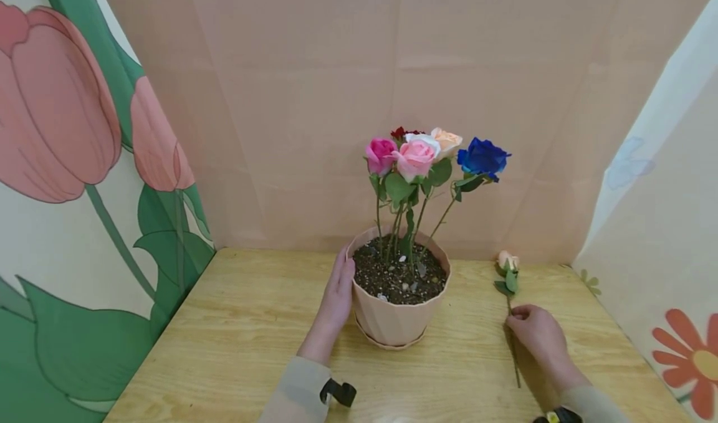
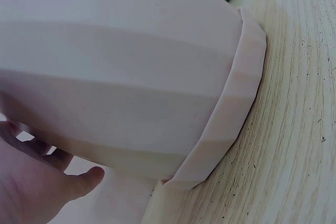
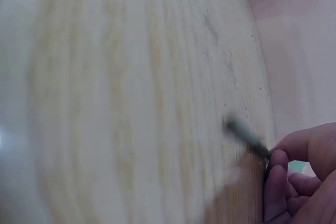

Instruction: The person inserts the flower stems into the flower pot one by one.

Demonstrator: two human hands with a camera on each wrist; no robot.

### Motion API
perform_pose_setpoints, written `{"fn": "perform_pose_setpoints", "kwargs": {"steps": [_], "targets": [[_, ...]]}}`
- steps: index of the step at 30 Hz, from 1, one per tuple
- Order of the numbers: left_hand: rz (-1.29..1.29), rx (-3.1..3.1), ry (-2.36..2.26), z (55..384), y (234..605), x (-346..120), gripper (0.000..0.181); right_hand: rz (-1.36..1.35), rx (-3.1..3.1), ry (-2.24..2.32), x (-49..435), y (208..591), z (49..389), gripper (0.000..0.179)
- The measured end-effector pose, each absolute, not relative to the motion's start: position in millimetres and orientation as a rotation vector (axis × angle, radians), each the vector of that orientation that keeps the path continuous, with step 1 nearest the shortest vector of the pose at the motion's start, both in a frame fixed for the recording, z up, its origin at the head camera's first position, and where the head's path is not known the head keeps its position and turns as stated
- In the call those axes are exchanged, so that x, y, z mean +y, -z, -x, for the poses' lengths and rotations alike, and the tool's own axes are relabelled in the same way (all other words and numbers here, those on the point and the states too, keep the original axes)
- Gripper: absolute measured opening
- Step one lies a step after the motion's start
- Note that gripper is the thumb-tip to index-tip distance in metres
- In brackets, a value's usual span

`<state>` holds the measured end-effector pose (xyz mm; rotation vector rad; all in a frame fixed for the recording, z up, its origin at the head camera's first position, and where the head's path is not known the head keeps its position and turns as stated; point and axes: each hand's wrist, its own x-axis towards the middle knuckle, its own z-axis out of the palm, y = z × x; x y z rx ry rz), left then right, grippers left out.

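Note:
A pale pink flowerpot [image 1: 398,320] filled with dark soil [image 1: 373,280] stands upright on its saucer [image 1: 387,346]. Against the pot's left side rests my left hand [image 1: 335,295], its fingers extended along the wall; the left wrist view shows the thumb held out below the pot [image 2: 121,103]. To the right of the pot, my right hand [image 1: 538,336] pinches the stem of a peach rose [image 1: 508,262] between thumb and fingers. The bloom points toward the back of the table. In the right wrist view the stem [image 3: 247,137] sticks out blurred from the fingertips.
Several artificial roses stand in the soil, including a blue rose [image 1: 483,158] leaning right and a light pink rose [image 1: 415,159] in front. Behind the wooden table [image 1: 252,329] hangs a pinkish-beige cloth [image 1: 291,99]. Flower-printed panels flank both sides.

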<state>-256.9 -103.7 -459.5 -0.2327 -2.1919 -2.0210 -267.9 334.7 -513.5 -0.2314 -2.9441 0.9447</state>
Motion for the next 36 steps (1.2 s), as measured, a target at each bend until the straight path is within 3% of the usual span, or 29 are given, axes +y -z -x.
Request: {"fn": "perform_pose_setpoints", "kwargs": {"steps": [19, 36], "targets": [[0.239, -2.2, 2.009, 258.0, 463.6, -102.7, 0.061, 0.22, -2.868, -1.08, 340.8, 522.0, 259.0, 0.039], [0.223, -2.222, 1.983, 257.9, 458.2, -102.1, 0.063, 0.107, -2.619, -1.381, 321.1, 473.5, 226.9, 0.046]]}}
